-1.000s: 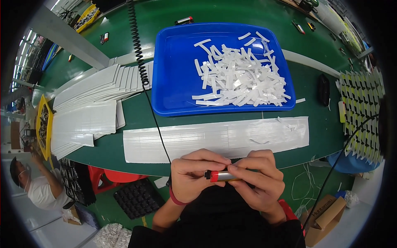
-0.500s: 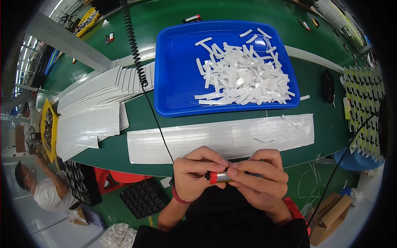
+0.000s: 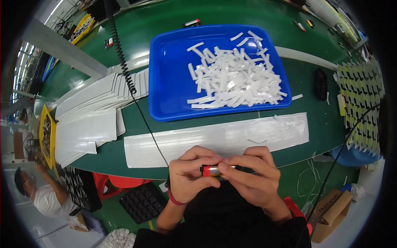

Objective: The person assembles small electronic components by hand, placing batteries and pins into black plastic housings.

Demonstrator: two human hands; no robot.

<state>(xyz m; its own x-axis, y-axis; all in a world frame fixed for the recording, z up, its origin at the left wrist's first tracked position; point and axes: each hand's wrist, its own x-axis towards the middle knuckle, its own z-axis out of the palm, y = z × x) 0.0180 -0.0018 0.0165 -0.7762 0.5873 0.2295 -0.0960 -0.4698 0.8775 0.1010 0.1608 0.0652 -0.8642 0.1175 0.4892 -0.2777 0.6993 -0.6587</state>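
Observation:
A small silver cylinder with a red band and a black end, like a battery cell (image 3: 212, 171), is held level close to the table's front edge. My left hand (image 3: 188, 175) grips its red and black end between thumb and fingers. At the cylinder's other end, my right hand (image 3: 254, 177) has its thumb and fingers closed on it, hiding that part. Both index fingertips meet just above the cylinder; whether a strip lies under them I cannot tell. Beyond my hands lies a long white sheet (image 3: 186, 142), with some loose strips on its right part.
Behind the sheet sits a blue tray (image 3: 169, 111) heaped with white strips. Stacked white sheets (image 3: 87, 128) lie at left beside a yellow bin (image 3: 51, 140). A coiled black cord (image 3: 118, 49) hangs across the table. A co-worker (image 3: 51, 198) sits at far left.
My fingertips have shifted along the cylinder, and my left thumb now lies lower, beneath the red end. The whole view has moved slightly, so the tray and sheet appear a little left and lower.

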